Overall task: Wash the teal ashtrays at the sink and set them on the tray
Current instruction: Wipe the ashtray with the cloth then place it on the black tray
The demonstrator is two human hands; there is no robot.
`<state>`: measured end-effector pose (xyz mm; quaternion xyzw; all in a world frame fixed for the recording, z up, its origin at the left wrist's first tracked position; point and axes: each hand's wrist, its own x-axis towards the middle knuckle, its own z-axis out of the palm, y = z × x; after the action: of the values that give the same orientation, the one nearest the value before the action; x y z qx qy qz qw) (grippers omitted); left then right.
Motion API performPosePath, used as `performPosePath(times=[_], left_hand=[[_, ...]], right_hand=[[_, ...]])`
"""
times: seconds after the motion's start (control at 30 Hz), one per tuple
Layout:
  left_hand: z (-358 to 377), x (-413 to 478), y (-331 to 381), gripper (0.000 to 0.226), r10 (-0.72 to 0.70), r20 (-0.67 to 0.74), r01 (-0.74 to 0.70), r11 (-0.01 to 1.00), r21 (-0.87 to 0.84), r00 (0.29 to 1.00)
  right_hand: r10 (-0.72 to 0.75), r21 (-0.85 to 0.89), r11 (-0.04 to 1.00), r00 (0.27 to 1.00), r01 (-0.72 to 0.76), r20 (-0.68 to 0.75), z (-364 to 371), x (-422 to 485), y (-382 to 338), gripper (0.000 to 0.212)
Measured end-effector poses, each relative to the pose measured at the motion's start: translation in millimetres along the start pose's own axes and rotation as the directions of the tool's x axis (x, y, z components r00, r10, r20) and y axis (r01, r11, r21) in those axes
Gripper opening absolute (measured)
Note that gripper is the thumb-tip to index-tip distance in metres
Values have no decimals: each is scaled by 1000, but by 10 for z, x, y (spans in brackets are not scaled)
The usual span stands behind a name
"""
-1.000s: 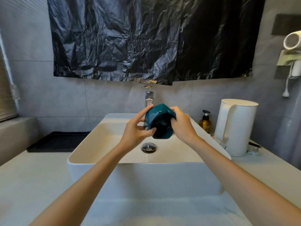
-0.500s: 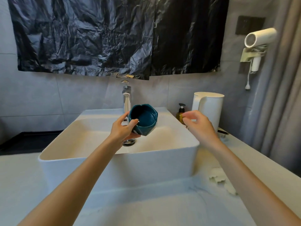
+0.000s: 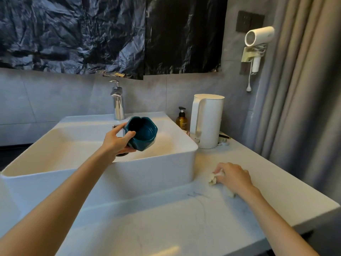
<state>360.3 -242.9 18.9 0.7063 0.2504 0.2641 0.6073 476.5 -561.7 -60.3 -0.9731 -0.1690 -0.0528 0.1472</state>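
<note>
My left hand (image 3: 118, 140) grips a teal ashtray (image 3: 143, 134) by its rim and side, holding it tilted over the white sink basin (image 3: 158, 159) with its hollow facing me. The chrome faucet (image 3: 118, 104) stands behind it. On the counter to the right of the sink, my right hand (image 3: 233, 176) is curled on a crumpled pale cloth (image 3: 214, 179), part of which is hidden under my fingers. The tray is out of view.
A white kettle (image 3: 206, 121) and an amber soap bottle (image 3: 181, 120) stand at the back right of the counter (image 3: 166, 222). A hair dryer (image 3: 258, 36) hangs on the wall beside a grey curtain (image 3: 304, 89). Black plastic sheeting (image 3: 110, 34) covers the wall above.
My right hand let go of the ashtray and dropped right onto the cloth on the counter. My left hand alone now holds the ashtray. The view swung right.
</note>
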Motion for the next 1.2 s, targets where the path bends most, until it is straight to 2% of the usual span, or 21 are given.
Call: performPosePath(times=[0.1, 0.2, 0.37, 0.47, 0.53, 0.63, 0.73, 0.8, 0.83, 0.9, 0.97, 1.07, 1.13, 1.2], left_hand=[[-15, -11, 8, 45, -12, -4, 12, 999, -30, 1000], [-30, -23, 18, 45, -40, -2, 39, 995, -92, 999], [-60, -72, 37, 44, -29, 3, 29, 988, -154, 1000], [-76, -86, 37, 44, -12, -5, 11, 983, -183, 1000], [-86, -86, 31, 43, 0, -19, -4, 979, -202, 1000], [-98, -77, 18, 44, 28, -54, -40, 969, -243, 998], [-101, -79, 16, 47, 91, -77, -106, 971, -216, 993], [-96, -80, 14, 46, 125, -69, -136, 971, -195, 990], [-91, -79, 13, 45, 133, -61, -142, 971, -194, 989], [-82, -74, 5, 44, 140, -41, -145, 970, -196, 989], [-75, -61, -3, 45, 154, -19, -155, 970, -186, 988], [-74, -36, -13, 52, 168, 11, -164, 974, -157, 986], [-71, -29, -23, 57, 170, 28, -165, 977, -136, 985], [-67, -33, -24, 58, 168, 33, -162, 977, -140, 985]], right_hand=[[-14, 104, 994, 973, 39, -231, -185, -24, -125, 16], [-33, 267, 944, 863, 192, -505, -574, -73, -421, 18], [-3, 508, 708, 722, 490, -692, -1065, 149, -1104, 16], [80, 658, 480, 718, 580, -691, -1193, 354, -1524, 10], [41, 715, 381, 762, 586, -646, -1168, 462, -1799, 6], [-194, 727, 367, 812, 580, -550, -924, 518, -2114, 10], [-468, 646, 451, 780, 616, -416, -578, 526, -2230, 27], [-585, 572, 502, 742, 649, -329, -410, 568, -2243, 37], [-609, 512, 524, 719, 681, -333, -358, 594, -2243, 39], [-594, 395, 559, 684, 729, -423, -310, 661, -2234, 40], [-533, 370, 568, 671, 736, -516, -327, 719, -2244, 35], [-370, 526, 531, 740, 665, -562, -436, 793, -2332, 25], [-282, 634, 484, 793, 603, -540, -535, 845, -2417, 21], [-335, 670, 449, 806, 592, -488, -586, 849, -2475, 18]])
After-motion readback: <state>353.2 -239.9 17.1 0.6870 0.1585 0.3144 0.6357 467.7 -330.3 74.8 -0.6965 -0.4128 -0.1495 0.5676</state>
